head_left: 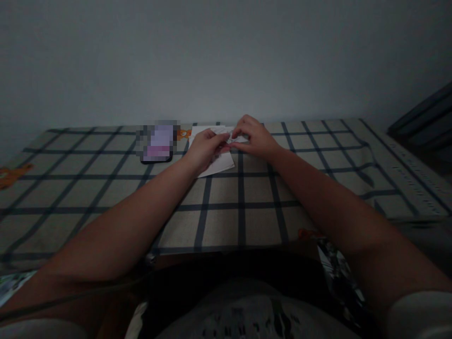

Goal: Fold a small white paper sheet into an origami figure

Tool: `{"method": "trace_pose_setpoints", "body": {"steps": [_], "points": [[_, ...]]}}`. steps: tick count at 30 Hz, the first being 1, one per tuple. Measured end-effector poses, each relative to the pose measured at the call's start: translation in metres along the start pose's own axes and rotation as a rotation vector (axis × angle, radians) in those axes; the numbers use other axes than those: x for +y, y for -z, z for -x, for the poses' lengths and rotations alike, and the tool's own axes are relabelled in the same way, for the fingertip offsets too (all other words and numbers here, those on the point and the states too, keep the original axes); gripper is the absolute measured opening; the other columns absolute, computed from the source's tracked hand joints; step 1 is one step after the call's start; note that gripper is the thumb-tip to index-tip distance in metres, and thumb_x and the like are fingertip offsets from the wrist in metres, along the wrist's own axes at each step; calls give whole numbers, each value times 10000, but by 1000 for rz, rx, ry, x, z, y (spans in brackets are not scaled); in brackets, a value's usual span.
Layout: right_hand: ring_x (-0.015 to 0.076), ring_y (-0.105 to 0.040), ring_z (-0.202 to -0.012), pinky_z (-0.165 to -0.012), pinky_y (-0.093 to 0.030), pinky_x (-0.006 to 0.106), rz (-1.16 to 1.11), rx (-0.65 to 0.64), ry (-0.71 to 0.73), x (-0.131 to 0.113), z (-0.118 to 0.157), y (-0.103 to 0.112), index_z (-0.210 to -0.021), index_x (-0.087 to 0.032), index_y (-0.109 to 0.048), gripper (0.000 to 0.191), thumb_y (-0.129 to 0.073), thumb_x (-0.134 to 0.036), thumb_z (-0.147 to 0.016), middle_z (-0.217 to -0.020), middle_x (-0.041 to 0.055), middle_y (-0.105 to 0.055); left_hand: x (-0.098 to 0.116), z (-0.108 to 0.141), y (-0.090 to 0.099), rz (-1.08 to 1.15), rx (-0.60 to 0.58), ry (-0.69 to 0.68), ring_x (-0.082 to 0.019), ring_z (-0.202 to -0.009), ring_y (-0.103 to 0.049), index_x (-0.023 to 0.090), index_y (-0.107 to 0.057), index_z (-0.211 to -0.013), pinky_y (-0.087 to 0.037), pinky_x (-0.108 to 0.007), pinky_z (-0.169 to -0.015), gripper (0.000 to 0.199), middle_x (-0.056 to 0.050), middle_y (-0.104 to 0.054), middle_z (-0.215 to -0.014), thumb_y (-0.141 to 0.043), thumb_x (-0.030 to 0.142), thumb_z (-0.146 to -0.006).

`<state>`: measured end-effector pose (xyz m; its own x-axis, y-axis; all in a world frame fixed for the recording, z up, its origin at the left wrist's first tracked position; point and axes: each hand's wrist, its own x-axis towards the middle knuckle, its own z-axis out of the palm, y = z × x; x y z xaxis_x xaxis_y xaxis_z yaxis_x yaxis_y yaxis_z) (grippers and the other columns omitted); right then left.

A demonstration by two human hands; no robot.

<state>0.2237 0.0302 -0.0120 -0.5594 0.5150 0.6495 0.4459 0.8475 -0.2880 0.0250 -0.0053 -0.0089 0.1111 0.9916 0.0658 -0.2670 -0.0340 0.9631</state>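
Both hands meet over white sheets of paper (221, 165) lying on the checked cloth. My left hand (205, 148) is closed, with its thumb and fingers pinched at the near end of a small, pale, crinkled piece (230, 138). From the other side, my right hand (254, 137) pinches the same piece between its curled fingers and thumb. Whether this piece is paper or thin plastic is too dim and small to tell. The left hand rests close above the papers and covers part of them.
A phone (158, 141) with a blurred screen lies left of the papers. The checked tablecloth (226, 221) has dark blue lines and orange bear prints (184, 134). A pale wall (226, 61) rises behind the table. Dark slats (423, 115) stand at the far right.
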Motion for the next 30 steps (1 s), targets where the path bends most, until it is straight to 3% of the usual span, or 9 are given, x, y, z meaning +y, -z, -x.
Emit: {"method": "trace_pose_setpoints", "body": {"steps": [4, 12, 21, 23, 26, 30], "points": [[268, -571, -1018, -950, -473, 435, -7, 0, 3, 0, 0, -1, -995, -205, -681, 416, -680, -615, -921, -1069, 97, -589, 0, 0, 1, 17, -58, 1, -96, -630, -655, 135, -672, -829, -588, -210, -663, 174, -15, -696, -711, -833, 186, -784], [287, -549, -1066, -974, -450, 448, 92, 42, -55, 0, 1, 0, -966, -193, -677, 375, -763, -546, -871, -1097, 104, -589, 0, 2, 0, 43, -89, -4, -107, -747, -710, 157, -728, -1032, -615, -241, -767, 320, -27, -763, -884, -869, 218, -752], [271, -543, -1076, -1005, -417, 469, 121, 84, -18, 2, 0, -2, -971, -204, -710, 145, -651, -334, -951, -1096, 95, -610, 3, -1, 2, 84, -68, 11, -231, -960, -760, 172, -669, -1034, -642, -351, -874, 438, -109, -758, -1066, -731, 578, -883], [264, -547, -1067, -1002, -418, 469, 115, 104, -8, 5, 0, -3, -951, -205, -707, 134, -606, -291, -963, -1078, 92, -615, 2, -2, 3, 85, -61, -5, -233, -966, -756, 173, -661, -1033, -642, -352, -864, 385, -112, -749, -1108, -740, 518, -882], [254, -558, -1031, -972, -446, 459, 68, 147, -33, 9, -1, -3, -908, -205, -695, 145, -579, -274, -963, -1037, 89, -620, -1, -2, 3, 45, -71, -32, -186, -934, -737, 182, -650, -1030, -628, -342, -882, 261, -65, -740, -1081, -765, 285, -820], [239, -574, -1005, -900, -496, 415, -68, 190, -157, 12, -1, -6, -893, -206, -684, 124, -598, -283, -938, -1033, 90, -627, -6, -2, 2, 13, -83, -67, -130, -825, -690, 211, -630, -1097, -602, -356, -907, 394, -1, -722, -964, -716, 119, -724]]}}
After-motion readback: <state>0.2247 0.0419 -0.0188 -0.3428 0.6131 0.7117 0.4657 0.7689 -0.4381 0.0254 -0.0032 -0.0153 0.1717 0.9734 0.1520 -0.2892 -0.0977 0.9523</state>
